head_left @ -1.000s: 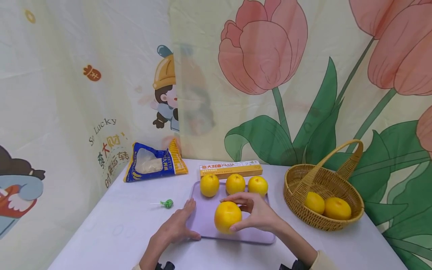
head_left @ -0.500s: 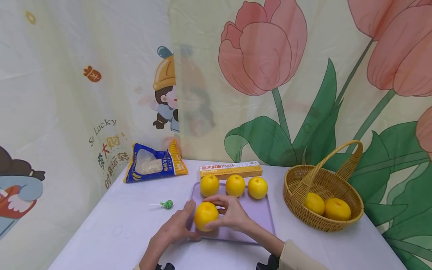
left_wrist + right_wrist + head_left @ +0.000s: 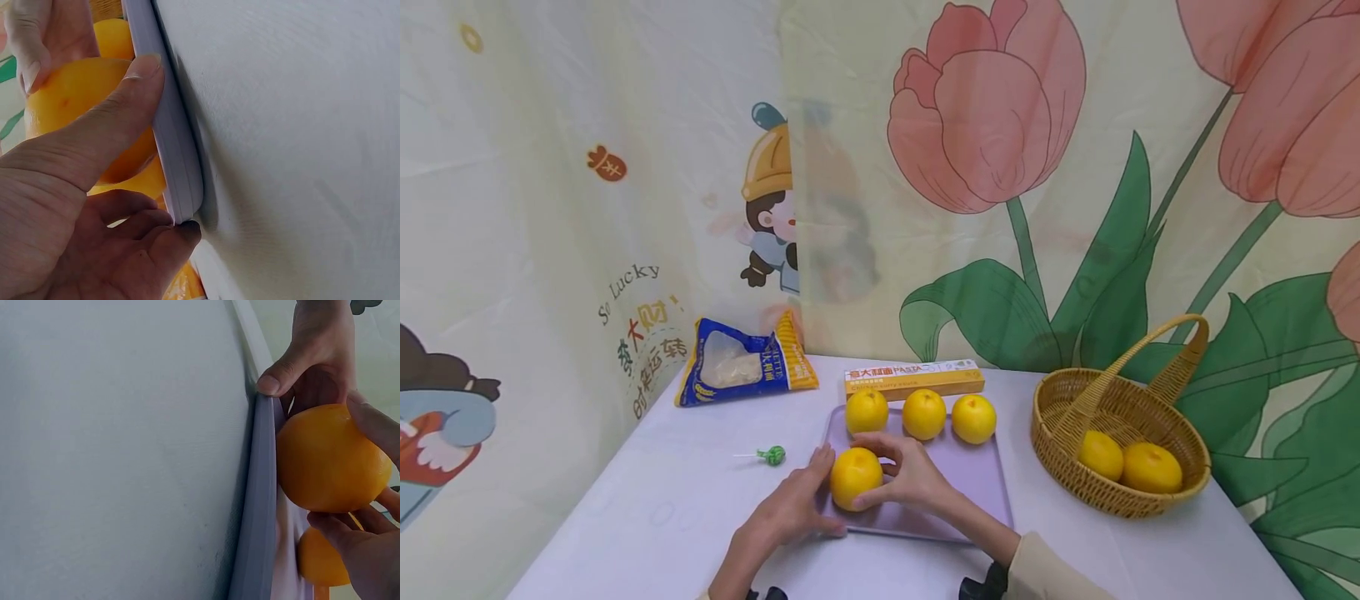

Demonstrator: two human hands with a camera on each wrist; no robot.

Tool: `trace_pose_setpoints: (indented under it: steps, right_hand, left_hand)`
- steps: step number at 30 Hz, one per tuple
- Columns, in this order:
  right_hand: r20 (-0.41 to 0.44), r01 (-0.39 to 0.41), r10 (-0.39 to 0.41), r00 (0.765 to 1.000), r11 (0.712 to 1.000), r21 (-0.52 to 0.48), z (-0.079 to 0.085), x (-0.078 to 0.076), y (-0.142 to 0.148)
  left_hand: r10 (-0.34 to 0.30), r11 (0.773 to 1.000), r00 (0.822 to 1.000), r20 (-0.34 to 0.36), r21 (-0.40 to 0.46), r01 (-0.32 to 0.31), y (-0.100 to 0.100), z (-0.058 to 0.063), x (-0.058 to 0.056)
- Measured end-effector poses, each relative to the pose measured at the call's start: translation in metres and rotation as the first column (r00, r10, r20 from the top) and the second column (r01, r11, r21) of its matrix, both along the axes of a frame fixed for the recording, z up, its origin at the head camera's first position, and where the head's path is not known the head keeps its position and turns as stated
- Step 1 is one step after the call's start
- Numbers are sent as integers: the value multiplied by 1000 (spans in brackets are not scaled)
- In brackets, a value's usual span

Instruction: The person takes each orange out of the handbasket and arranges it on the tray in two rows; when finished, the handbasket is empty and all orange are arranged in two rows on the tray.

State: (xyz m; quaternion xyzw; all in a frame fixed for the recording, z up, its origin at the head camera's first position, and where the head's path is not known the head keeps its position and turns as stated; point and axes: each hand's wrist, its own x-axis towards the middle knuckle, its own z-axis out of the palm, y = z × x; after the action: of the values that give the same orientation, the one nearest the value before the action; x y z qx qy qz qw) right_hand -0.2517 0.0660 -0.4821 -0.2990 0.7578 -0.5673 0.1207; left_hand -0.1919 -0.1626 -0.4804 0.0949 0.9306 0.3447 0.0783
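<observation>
In the head view, my right hand [image 3: 913,477] holds an orange [image 3: 856,479] between thumb and fingers at the left front part of a lilac tray [image 3: 958,500]. The right wrist view shows this orange [image 3: 334,459] low beside the tray's rim [image 3: 256,506], gripped from two sides. My left hand [image 3: 786,506] grips the tray's front left corner, its thumb on the front rim and its fingers along the left side. Behind the held fruit, three more oranges stand in a row along the tray's far side: left [image 3: 867,411], middle [image 3: 923,414] and right [image 3: 973,418].
A wicker basket [image 3: 1120,496] with a tall handle and two oranges [image 3: 1150,468] stands at the right. Behind the tray lies a pasta box [image 3: 913,381]. A blue and yellow pasta bag [image 3: 745,362] and a green lollipop [image 3: 771,455] lie to the left.
My right hand has carried the orange leftward and slightly lower, from the tray's middle to beside my left hand. The left hand has stayed at the tray's corner.
</observation>
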Motion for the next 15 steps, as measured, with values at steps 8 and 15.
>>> trace_pose_setpoints:
  steps: [8, 15]
  right_hand:
    - [21, -14, 14, 1000, 1000, 4, -7, -9, 5]
    - [49, -32, 33, 998, 999, -15, -6, -13, 5]
  left_hand:
    - [21, 1000, 1000, 4, 12, -22, 2, 7, 3]
    - [9, 1000, 1000, -5, -1, -9, 1, 2, 0]
